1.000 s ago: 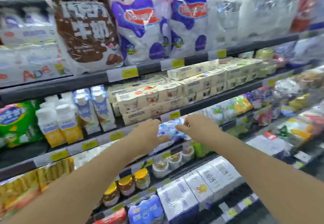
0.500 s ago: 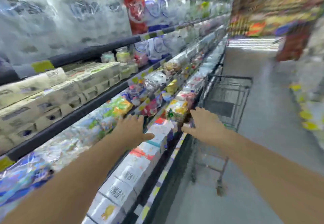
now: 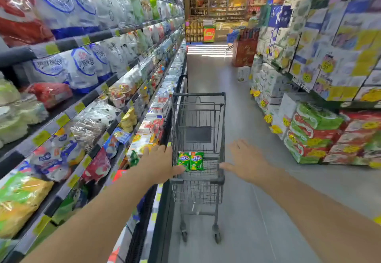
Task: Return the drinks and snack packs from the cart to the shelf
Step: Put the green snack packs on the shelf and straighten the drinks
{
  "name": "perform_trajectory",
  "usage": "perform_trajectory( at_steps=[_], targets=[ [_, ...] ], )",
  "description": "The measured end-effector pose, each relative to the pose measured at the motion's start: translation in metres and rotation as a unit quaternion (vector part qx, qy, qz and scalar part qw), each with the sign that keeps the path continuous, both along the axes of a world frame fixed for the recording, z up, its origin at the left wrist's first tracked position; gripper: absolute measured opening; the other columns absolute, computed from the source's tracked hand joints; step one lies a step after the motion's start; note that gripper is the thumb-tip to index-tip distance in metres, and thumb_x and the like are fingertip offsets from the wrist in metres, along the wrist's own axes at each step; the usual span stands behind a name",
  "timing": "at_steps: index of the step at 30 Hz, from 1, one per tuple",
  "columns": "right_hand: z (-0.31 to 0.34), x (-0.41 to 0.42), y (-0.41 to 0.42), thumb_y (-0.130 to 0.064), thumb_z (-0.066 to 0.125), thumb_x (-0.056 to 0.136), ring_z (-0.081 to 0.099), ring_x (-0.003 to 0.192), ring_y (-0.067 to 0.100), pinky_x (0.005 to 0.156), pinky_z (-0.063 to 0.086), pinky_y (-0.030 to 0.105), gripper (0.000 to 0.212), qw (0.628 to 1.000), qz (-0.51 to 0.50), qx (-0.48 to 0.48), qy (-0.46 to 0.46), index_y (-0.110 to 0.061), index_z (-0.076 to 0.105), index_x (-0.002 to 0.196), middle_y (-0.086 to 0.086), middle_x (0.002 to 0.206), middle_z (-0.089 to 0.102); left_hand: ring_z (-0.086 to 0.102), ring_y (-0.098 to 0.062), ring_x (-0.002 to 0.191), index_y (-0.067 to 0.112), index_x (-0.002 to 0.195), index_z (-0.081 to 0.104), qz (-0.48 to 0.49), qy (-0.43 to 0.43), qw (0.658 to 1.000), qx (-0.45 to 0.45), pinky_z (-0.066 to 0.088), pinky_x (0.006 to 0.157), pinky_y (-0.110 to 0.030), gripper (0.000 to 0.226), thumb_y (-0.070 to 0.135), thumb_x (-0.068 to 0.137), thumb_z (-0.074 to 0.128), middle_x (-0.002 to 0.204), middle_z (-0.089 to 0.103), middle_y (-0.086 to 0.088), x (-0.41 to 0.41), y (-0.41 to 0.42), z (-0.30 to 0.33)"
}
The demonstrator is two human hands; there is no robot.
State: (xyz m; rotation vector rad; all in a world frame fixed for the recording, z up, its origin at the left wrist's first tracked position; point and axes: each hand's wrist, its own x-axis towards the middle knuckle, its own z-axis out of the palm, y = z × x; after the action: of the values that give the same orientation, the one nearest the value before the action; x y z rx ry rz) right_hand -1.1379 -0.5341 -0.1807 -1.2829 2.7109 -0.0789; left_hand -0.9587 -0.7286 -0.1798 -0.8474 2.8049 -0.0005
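A dark wire cart point(image 3: 198, 110) stands in the aisle right in front of me, against the chilled shelf point(image 3: 86, 102) on the left. Two green snack packs point(image 3: 191, 160) lie side by side in its basket near the handle. My left hand point(image 3: 158, 163) hovers at the cart's near left corner, fingers spread, holding nothing. My right hand point(image 3: 245, 160) is at the near right corner, thumb by the handle point(image 3: 214, 180), also empty. The shelf holds bagged milk, cups and boxed drinks in several tiers.
Stacked boxes and bagged goods point(image 3: 317, 131) line the right side of the aisle, with yellow price tags. Grey floor point(image 3: 243, 211) runs between the cart and those stacks. A further display area point(image 3: 216, 21) closes the far end of the aisle.
My view has swung from the shelf to the right, down the aisle. Both hands left a blue pack on the shelf and moved, empty, to the cart.
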Motion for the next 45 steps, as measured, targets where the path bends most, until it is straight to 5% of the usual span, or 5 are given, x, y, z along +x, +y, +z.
perform_trajectory(
  at_steps=[11, 16, 22, 39, 45],
  targets=[
    [-0.031, -0.108, -0.071, -0.064, 0.046, 0.093, 0.010, 0.154, 0.030, 0.122, 0.015, 0.044, 0.088, 0.995, -0.082, 0.040, -0.024, -0.013, 0.016, 0.158, 0.013, 0.167, 0.008, 0.018, -0.030, 0.149, 0.009, 0.155, 0.021, -0.080, -0.029, 0.995, 0.049, 0.011, 0.121, -0.054, 0.090, 0.071, 0.091, 0.036, 0.161, 0.024, -0.010, -0.156, -0.085, -0.042],
    [-0.065, -0.179, -0.112, -0.058, 0.050, 0.094, 0.012, 0.153, 0.031, 0.122, 0.015, 0.043, 0.083, 0.996, -0.064, 0.045, -0.043, -0.011, 0.020, 0.155, 0.013, 0.166, 0.012, 0.021, -0.031, 0.148, 0.009, 0.155, 0.021, -0.073, -0.038, 0.994, 0.073, 0.014, 0.121, -0.053, 0.090, 0.070, 0.091, 0.037, 0.160, 0.027, -0.012, -0.228, -0.117, -0.079],
    [-0.128, -0.268, -0.177, -0.058, 0.043, 0.098, -0.007, 0.155, 0.031, 0.124, 0.006, 0.045, 0.083, 0.994, 0.005, 0.092, -0.067, -0.009, 0.013, 0.158, 0.015, 0.167, -0.002, 0.021, -0.031, 0.148, 0.011, 0.157, 0.015, -0.043, -0.072, 0.993, 0.081, 0.016, 0.120, -0.053, 0.090, 0.069, 0.092, 0.038, 0.159, 0.028, -0.012, -0.300, -0.162, -0.145],
    [-0.401, -0.355, -0.354, -0.061, 0.041, 0.096, -0.004, 0.155, 0.034, 0.125, 0.004, 0.048, 0.089, 0.972, 0.058, 0.182, -0.136, -0.007, 0.008, 0.159, 0.017, 0.167, -0.002, 0.017, -0.033, 0.150, 0.011, 0.159, 0.008, 0.092, -0.151, 0.960, 0.218, 0.023, 0.118, -0.046, 0.091, 0.068, 0.093, 0.037, 0.165, 0.014, -0.013, -0.397, -0.315, -0.431],
    [-0.504, -0.353, -0.394, -0.057, 0.045, 0.096, 0.002, 0.154, 0.036, 0.124, 0.012, 0.049, 0.087, 0.960, 0.074, 0.215, -0.162, -0.005, 0.012, 0.158, 0.019, 0.166, 0.004, 0.032, -0.037, 0.140, 0.008, 0.149, 0.031, 0.132, -0.153, 0.963, 0.180, 0.035, 0.110, -0.048, 0.083, 0.066, 0.091, 0.045, 0.153, 0.035, -0.016, -0.411, -0.343, -0.524]
  ],
)
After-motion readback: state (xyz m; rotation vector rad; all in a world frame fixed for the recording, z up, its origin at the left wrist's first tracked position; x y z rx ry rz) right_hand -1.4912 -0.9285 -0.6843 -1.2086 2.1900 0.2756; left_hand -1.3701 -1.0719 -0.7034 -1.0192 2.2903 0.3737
